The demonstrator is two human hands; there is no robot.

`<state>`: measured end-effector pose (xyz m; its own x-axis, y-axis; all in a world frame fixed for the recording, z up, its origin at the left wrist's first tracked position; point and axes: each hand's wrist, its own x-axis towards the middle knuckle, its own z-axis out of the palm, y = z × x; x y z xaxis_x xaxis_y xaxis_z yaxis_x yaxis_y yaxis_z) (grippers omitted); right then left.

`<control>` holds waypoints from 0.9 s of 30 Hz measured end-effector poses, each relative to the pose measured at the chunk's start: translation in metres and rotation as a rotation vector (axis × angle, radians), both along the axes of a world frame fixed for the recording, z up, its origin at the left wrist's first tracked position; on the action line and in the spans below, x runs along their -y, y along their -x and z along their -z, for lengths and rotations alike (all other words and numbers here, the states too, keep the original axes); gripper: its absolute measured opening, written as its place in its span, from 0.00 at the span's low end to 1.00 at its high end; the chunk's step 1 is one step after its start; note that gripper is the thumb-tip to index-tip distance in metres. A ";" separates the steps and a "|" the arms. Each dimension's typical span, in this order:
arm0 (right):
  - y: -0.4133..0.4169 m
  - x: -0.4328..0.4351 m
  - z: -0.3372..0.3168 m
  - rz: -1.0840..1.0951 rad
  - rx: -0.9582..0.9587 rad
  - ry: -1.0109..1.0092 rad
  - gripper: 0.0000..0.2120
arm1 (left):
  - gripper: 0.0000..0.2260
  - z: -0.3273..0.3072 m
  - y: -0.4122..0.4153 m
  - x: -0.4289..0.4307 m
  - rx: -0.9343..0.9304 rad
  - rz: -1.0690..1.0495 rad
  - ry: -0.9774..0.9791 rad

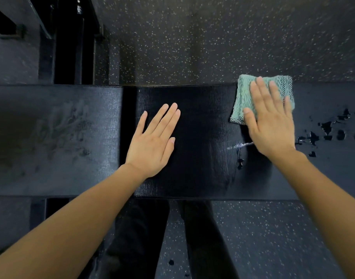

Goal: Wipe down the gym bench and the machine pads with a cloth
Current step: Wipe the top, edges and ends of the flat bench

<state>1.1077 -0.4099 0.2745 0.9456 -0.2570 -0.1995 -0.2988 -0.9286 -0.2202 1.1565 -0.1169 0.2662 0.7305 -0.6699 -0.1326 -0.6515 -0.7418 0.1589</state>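
A black padded gym bench (202, 137) runs left to right across the view, with a dark gap (128, 137) between its two pads. My left hand (154, 141) lies flat on the right pad, fingers straight, just right of the gap. My right hand (271, 119) presses flat on a folded pale green cloth (244, 97) at the pad's far edge, fingers straight. Wet droplets (329, 131) and a white streak (241, 146) sit on the pad beside and below the right hand.
Speckled black rubber floor (212, 37) lies beyond and under the bench. Black machine frame posts (71, 47) stand at the far left. My dark-trousered legs (144, 238) are below the bench's near edge.
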 end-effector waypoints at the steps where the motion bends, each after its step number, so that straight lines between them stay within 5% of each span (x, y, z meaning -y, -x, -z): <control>1: 0.000 -0.006 0.001 0.045 0.003 0.003 0.29 | 0.26 0.000 0.000 0.000 -0.001 0.001 0.002; 6: -0.010 -0.065 0.001 0.201 0.023 -0.007 0.30 | 0.26 0.000 0.000 0.000 0.001 0.004 -0.007; 11: 0.003 -0.115 0.004 -0.066 0.057 -0.012 0.29 | 0.26 0.000 0.000 0.001 0.018 0.004 -0.014; 17: 0.014 -0.078 0.006 -0.197 0.041 -0.019 0.29 | 0.26 -0.002 0.001 0.002 0.010 -0.004 -0.007; 27: 0.039 -0.007 0.000 0.090 -0.012 0.013 0.30 | 0.26 0.000 0.001 0.001 0.005 -0.007 0.002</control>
<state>1.0690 -0.4027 0.2748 0.9161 -0.3436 -0.2066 -0.3838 -0.9006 -0.2041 1.1558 -0.1179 0.2663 0.7360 -0.6649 -0.1275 -0.6469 -0.7462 0.1569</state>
